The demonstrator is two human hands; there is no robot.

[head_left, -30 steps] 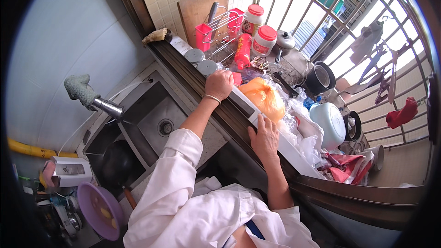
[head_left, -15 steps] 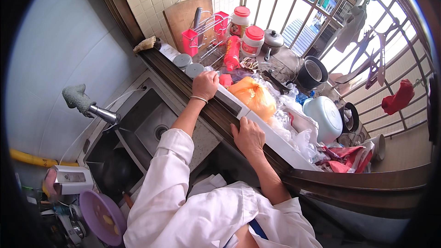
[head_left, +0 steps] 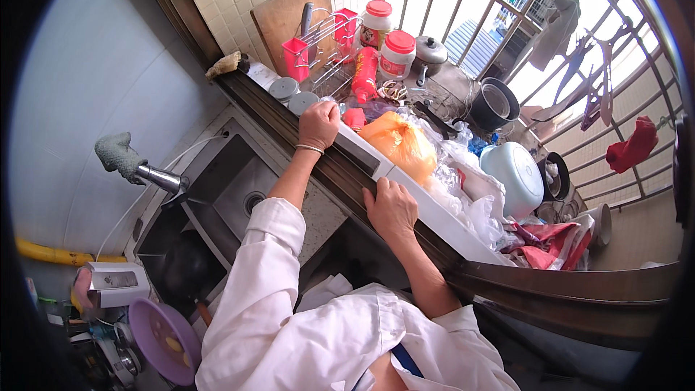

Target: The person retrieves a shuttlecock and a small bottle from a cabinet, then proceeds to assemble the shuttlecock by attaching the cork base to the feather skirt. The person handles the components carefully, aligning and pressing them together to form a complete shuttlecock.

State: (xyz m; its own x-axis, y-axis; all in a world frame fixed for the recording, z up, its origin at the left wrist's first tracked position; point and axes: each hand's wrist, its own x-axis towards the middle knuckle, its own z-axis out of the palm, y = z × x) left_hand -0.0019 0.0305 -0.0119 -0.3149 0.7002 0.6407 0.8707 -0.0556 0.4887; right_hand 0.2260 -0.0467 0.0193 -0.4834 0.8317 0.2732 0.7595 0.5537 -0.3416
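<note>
"The left hand [head_left: 318, 125]?"
"Curled over the window rail [head_left: 340, 181]; whether it grips anything is hidden."
"The right hand [head_left: 392, 210]?"
"Palm down on that rail, which runs roughly ten to four o'clock; fingers loosely bent, nothing visible held."
"Which is nearer the orange bag [head_left: 402, 148]?"
"The right; the bag lies at its twelve o'clock."

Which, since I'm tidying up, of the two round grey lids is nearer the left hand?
The lower grey lid in the picture, close to the left hand. The other grey lid is higher up, nearer the wooden cutting board.
</note>
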